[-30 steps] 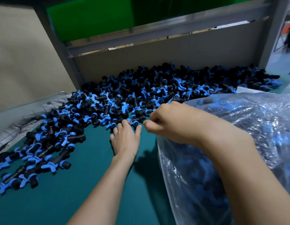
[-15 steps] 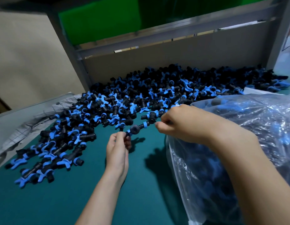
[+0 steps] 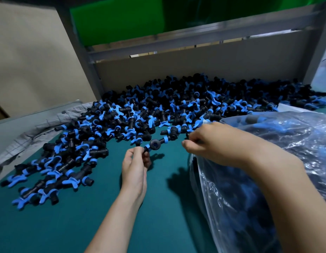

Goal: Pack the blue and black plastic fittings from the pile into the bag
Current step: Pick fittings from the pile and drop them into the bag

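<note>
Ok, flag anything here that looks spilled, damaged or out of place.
Only the crumpled grey cloth bunched beside the left edge of the pile of fittings looks out of place; nothing appears damaged.

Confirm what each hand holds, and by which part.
Left hand pinches a fitting by its near end; right hand grips the bag by its open edge.

Bag (image 3: 237, 201) cropped by right and bottom edges; fittings (image 3: 295, 137) inside blurred through plastic; right hand (image 3: 218, 143) fingertips hidden.
</note>
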Available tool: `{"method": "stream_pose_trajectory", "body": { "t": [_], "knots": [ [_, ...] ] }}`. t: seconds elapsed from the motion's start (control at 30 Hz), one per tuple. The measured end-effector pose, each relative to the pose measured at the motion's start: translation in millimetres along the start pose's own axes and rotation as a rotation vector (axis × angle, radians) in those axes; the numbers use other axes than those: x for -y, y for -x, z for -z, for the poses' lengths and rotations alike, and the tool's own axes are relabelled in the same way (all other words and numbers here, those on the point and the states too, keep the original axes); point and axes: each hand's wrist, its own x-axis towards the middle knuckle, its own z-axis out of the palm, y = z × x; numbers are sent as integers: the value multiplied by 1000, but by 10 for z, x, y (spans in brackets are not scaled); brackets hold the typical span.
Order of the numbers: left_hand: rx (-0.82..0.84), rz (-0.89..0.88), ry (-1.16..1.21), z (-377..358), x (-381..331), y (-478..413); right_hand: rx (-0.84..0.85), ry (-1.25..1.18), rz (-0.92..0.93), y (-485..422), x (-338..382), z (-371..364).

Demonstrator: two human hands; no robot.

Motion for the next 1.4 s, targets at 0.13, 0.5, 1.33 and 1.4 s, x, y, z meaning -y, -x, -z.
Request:
{"method": "stream_pose_trajectory", "body": {
  "t": [0.13,0.5,1.33,1.4],
  "knots": [
    [-3,18,63,-2,0,-16,3,12,-2,8,4,-2],
    [4,29,69,-31,-8,2,38,8,-33,15,21,22],
    [255,-1,42,-83,-135,208,-83,-88,27,48,111,148],
    [364,7,-9,-133,-168,325,-104,-101,44,56,126,166]
  ]
}}
